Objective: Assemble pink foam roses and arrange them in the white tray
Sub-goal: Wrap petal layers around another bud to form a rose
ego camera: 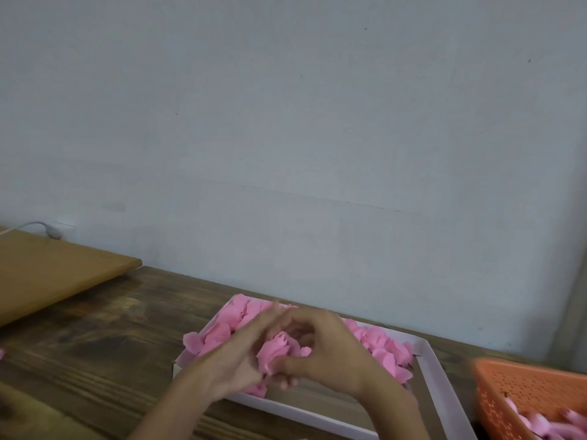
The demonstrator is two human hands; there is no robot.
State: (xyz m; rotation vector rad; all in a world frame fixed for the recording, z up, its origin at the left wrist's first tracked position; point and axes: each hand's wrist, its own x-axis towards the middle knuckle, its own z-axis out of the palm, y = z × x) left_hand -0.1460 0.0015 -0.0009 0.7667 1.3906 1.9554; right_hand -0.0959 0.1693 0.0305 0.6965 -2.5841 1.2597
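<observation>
Far out to the left of my fingers, a tan wooden board (pixel 47 274) lies on the dark wood desk (pixel 95 344), with a white cable plug (pixel 52 231) at its far edge by the wall. A scrap of pink (pixel 1 354) sits at the frame's left border, too cut off for me to name. My left hand (pixel 235 354) comes in from the lower left. Its fingers (pixel 270 315) are stretched nearly straight and pressed against the left side of the pink foam rose (pixel 279 350), though they are blurred. The rose sits between both sets of fingers, held above the near part of the white tray (pixel 435 376). My right hand (pixel 333 354) has its fingers curled round the rose from the right, thumb at the near side, gripping it. Behind and to either side of the fingers, loose pink foam petals (pixel 390 354) fill the far half of the tray, and one hangs over its left rim. The tray strip nearest my wrists shows its bare brown floor. Well to the right of the fingers, an orange perforated basket (pixel 524 385) stands just beside the tray and holds more pink foam pieces (pixel 546 427), which are blurred.
</observation>
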